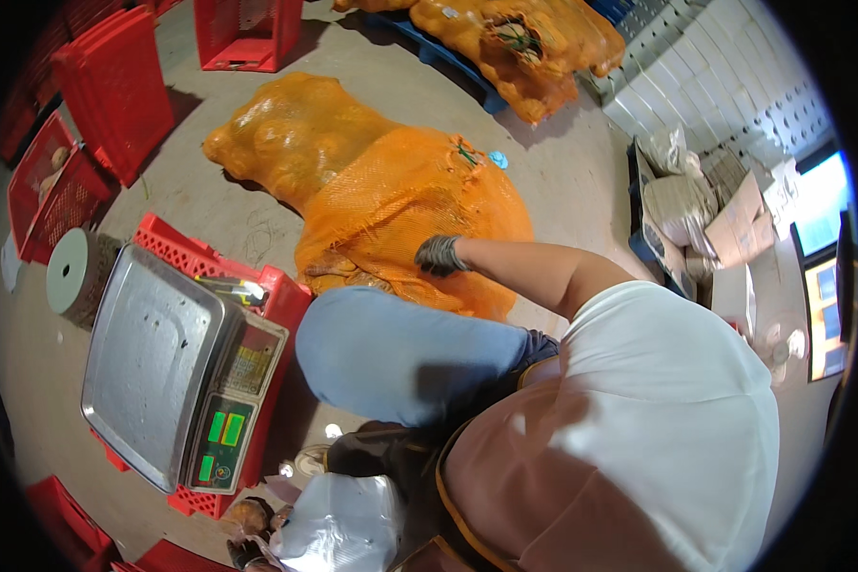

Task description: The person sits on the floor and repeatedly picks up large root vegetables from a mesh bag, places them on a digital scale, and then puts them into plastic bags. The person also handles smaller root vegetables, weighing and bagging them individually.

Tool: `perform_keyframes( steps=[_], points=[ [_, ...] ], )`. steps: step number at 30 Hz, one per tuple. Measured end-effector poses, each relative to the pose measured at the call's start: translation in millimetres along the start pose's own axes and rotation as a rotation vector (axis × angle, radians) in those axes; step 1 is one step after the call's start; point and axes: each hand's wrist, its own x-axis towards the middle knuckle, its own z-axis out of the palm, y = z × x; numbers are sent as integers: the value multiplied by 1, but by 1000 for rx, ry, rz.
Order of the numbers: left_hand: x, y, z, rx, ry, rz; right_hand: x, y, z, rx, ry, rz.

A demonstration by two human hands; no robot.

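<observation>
My right hand [440, 256], in a grey glove, is at the side of a full orange mesh sack [407, 193]. Its fingers are curled; whether they grip the mesh is not clear. At the bottom edge my left hand [247, 554], in a dark glove and partly cut off, holds a clear plastic bag [261, 541]. Brown round produce [250, 515] shows just above that hand. A stack of clear plastic bags [339, 522] lies beside it, near my lap. Left of my knee, a digital scale [239, 400] with a bare metal pan [154, 365] stands on red crates [286, 286].
A roll of film or labels [68, 272] stands behind the scale. Red plastic crates [125, 93] are around the upper left. More orange sacks [472, 36] lie on a blue pallet [436, 57]. Sacks and cardboard [743, 222] lie by the tiled wall at right.
</observation>
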Motion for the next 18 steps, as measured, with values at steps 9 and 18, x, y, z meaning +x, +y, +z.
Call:
perform_keyframes(
  steps=[9,18],
  points=[
    [-51,119,-14,-74,-94,-101,48,10,81,-709,99,-362],
    [-409,236,168,342,-384,887,144,-65,132,-985,-95,-463]
  ],
)
